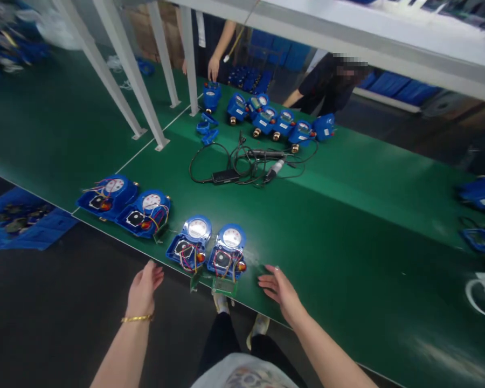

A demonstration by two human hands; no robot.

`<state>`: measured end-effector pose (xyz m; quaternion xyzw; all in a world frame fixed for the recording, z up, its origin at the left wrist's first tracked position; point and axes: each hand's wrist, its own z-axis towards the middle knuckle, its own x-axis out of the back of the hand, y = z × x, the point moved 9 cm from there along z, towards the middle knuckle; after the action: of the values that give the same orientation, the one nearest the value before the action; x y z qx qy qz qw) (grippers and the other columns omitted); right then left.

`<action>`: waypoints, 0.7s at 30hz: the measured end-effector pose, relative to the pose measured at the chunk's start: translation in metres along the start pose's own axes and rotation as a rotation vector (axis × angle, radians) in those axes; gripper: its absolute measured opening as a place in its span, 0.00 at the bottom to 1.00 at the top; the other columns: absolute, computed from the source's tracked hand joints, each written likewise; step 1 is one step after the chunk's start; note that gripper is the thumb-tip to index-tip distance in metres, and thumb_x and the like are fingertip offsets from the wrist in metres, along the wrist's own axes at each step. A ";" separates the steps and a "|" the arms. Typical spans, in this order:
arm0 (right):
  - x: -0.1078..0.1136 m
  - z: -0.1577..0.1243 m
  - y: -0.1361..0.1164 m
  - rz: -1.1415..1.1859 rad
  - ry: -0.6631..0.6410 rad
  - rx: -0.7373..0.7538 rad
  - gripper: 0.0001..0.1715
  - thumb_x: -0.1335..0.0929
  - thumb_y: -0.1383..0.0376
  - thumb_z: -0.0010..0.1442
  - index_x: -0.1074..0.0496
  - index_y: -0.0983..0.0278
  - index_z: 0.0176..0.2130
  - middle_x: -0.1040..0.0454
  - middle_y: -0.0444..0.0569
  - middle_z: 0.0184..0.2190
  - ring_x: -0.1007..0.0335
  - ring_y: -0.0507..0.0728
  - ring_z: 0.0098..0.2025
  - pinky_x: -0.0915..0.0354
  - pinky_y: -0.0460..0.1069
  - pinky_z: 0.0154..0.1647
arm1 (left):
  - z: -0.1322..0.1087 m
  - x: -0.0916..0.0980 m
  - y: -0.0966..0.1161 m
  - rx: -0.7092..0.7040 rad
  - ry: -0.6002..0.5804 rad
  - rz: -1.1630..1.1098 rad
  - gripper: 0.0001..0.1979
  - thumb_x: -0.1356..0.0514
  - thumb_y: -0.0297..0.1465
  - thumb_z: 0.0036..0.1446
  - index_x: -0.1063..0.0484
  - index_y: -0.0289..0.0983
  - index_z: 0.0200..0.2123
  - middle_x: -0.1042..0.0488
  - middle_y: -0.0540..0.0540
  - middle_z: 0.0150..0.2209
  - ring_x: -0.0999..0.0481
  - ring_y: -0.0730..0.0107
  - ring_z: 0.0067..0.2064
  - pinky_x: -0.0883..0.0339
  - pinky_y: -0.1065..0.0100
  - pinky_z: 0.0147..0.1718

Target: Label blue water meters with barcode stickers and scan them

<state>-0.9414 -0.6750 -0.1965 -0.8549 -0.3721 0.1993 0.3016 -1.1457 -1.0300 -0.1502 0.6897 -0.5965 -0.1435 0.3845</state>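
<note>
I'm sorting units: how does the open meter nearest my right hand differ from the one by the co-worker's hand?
The near meter has loose wires and an exposed circuit board; the far meter shows neither. The near meter is untouched; the far meter has a co-worker's hand at its top. Both are blue.

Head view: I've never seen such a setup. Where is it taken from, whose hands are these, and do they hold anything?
There's no machine here: a camera on a person's head looks forward and down at their own bare hands. The left hand is just off the near edge of the green table; the right hand is above it. Both look empty. Near that edge lie four open blue meters with loose wires. Farther back are black cables, more meters and two co-workers.
</note>
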 end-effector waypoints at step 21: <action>0.367 -0.202 0.239 0.412 0.657 -0.137 0.48 0.33 0.28 0.32 0.28 0.66 0.32 0.28 0.55 0.27 0.30 0.58 0.27 0.37 0.45 0.21 | -0.243 -0.192 -0.239 0.020 -0.722 0.657 0.16 0.37 0.46 0.31 0.33 0.42 0.22 0.29 0.49 0.21 0.30 0.66 0.26 0.33 0.67 0.27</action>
<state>-0.4682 -0.6011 -0.2483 -0.9482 -0.0888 -0.0538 0.3004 -0.8634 -0.7655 -0.2063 0.3749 -0.8792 -0.2390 0.1714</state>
